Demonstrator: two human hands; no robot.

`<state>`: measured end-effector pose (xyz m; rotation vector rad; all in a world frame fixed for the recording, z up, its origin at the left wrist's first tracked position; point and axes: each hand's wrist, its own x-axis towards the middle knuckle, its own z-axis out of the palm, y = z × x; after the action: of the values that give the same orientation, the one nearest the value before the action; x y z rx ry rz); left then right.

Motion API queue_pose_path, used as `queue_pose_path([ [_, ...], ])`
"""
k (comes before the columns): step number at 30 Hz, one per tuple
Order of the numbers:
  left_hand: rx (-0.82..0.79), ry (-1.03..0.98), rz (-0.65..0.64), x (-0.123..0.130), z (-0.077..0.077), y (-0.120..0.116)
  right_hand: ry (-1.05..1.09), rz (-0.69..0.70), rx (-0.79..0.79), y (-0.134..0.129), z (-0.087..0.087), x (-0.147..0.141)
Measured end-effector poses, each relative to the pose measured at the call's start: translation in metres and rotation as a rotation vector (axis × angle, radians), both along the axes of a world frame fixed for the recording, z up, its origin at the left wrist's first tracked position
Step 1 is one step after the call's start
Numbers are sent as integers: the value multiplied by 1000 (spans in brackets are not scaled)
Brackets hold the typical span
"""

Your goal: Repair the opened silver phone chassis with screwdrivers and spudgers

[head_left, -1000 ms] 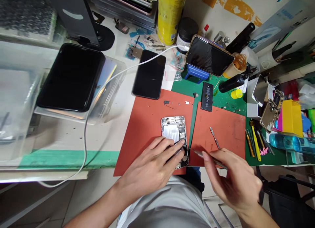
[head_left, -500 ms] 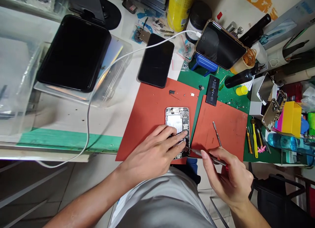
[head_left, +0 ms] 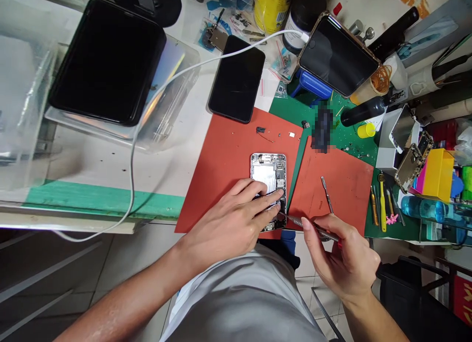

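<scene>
An opened smartphone (head_left: 265, 172) lies on the red mat, its inner board and bright metal battery bay exposed. My left hand (head_left: 239, 214) rests palm down over the phone's lower part and holds it, with two fingers extended onto the board. The left thumb is hidden. In my right hand (head_left: 341, 256) is a slim pointed metal tool (head_left: 295, 220) with a ridged grip, pinched between thumb and fingers. Its tip reaches the phone's right side, close to the left fingertips. Whether the tip touches a part cannot be made out. Red shows at the tool's rear.
A metal spudger (head_left: 326, 192) lies on the right red mat (head_left: 346, 184). Small loose parts (head_left: 260, 130) and a dark phone (head_left: 238, 78) are beyond the opened one. A white cable (head_left: 132, 184) crosses the left side. Tools (head_left: 382, 204) stand at the right.
The view has shifted slightly, so the bench sits a little higher in the picture. Both hands keep nearly the same pose at the phone, and the tool tip stays by its right side.
</scene>
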<state>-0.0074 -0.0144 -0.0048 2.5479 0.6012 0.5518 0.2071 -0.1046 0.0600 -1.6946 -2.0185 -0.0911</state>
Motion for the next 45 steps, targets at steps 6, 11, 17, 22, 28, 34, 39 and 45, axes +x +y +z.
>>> queue_pose_path([
  [6, 6, -5, 8, 1, 0, 1, 35, 56, -73, 1, 4, -2],
  [11, -14, -47, 34, 3, 1, 2, 86, 183, -175, 0, 8, 1],
  [17, -29, -75, 58, 5, 1, 2, 158, 277, -401, -1, 13, 10],
  [22, -46, -73, 73, 5, 1, 2, 186, 324, -395, 2, 16, 14],
  [28, -28, -51, 64, 4, 0, 2, 119, 348, -326, 9, 17, 10],
  [34, -28, -63, 60, 4, -1, 2, -3, 297, -205, 14, 15, 6],
  [39, -30, -62, 63, 4, -1, 2, -2, 295, -209, 15, 14, 3],
  [45, -20, -56, 67, 4, -1, 1, -38, 289, -196, 19, 15, -1],
])
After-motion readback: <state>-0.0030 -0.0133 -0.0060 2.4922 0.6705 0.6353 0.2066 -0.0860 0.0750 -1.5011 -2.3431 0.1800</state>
